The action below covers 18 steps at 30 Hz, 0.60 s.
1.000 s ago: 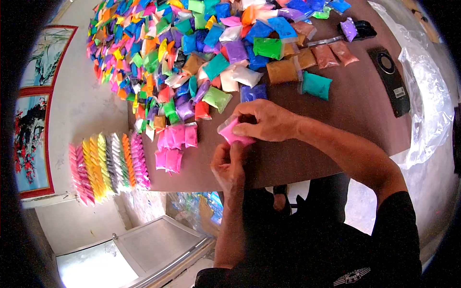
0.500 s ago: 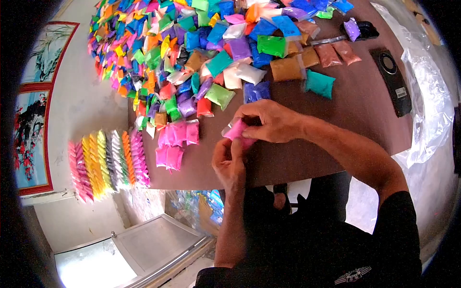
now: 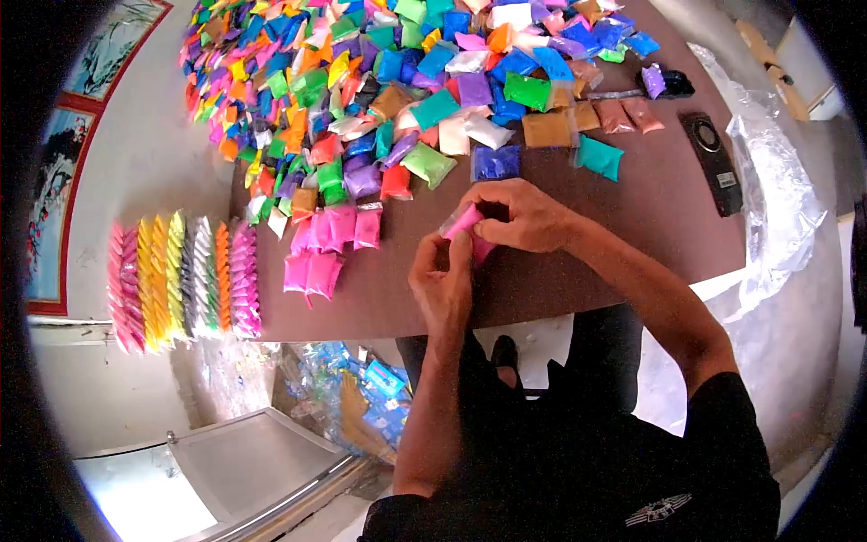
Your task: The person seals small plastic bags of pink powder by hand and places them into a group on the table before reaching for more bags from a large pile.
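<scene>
Between my two hands is a small pink packet (image 3: 464, 221) with a clear edge, held just above the brown table. My left hand (image 3: 442, 285) pinches it from below with thumb and fingers. From the upper right, my right hand (image 3: 519, 217) grips the same packet, its fingers curled and partly hiding it. To the left of my hands lie several pink packets (image 3: 312, 273) in a small group. A dark blue packet (image 3: 496, 163) rests just beyond my right hand, and a teal packet (image 3: 600, 158) lies farther right.
A large heap of coloured packets (image 3: 361, 99) spreads over the far side of the table (image 3: 379, 294). Rows of twisted coloured packs (image 3: 181, 285) stand at the left edge. A black flat device (image 3: 713, 167) and clear plastic sheeting (image 3: 777, 190) are on the right.
The view has shifted slightly. Both hands stay on the pink packet, which is now tilted more upright between the fingers. The other packets lie as before.
</scene>
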Tool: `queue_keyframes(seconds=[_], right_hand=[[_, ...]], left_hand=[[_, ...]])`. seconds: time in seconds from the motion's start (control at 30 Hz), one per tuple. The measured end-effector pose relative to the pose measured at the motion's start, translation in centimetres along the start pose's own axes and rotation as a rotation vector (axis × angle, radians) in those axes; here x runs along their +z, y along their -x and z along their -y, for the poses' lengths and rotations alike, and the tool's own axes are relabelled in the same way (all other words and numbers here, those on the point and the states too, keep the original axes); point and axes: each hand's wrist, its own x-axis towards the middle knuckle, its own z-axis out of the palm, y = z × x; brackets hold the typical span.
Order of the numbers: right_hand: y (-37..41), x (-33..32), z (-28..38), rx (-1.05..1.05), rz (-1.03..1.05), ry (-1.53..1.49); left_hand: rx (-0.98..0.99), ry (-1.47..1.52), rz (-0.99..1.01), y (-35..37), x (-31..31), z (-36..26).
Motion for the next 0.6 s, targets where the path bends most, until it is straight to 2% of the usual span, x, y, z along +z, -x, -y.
queue_keyframes(seconds=[0.07,0.13,0.17,0.23,0.27,0.33,0.47,0.6], right_hand=[[0.7,0.6,0.6,-0.033,-0.034,0.052],[1.9,1.7,2.5,0.108,-0.154,-0.065],[2.6,2.5,2.9,0.111,-0.151,-0.044],[3.7,3.6,3.4,0.085,-0.347,-0.03],[4.3,3.5,3.6,0.088,-0.35,-0.007],[5.3,3.1,5.3,0.292,-0.231,0.068],[6.2,4.6,4.6,0.227,-0.301,0.038],[6.4,6.0,5.9,0.237,-0.36,0.146]], left_hand=[[0.027,0.029,0.053,0.1,-0.4,0.1],[0.036,0.077,0.065,0.1,-0.8,0.9],[0.04,0.109,0.082,0.2,-0.9,1.3],[0.02,0.17,0.106,0.9,-1.0,0.4],[-0.006,0.21,0.125,1.2,-1.1,0.1],[0.038,0.24,0.145,1.1,-0.9,0.6],[0.161,0.218,0.202,0.7,-1.3,-0.2],[0.089,0.143,0.297,0.2,-2.7,0.7]])
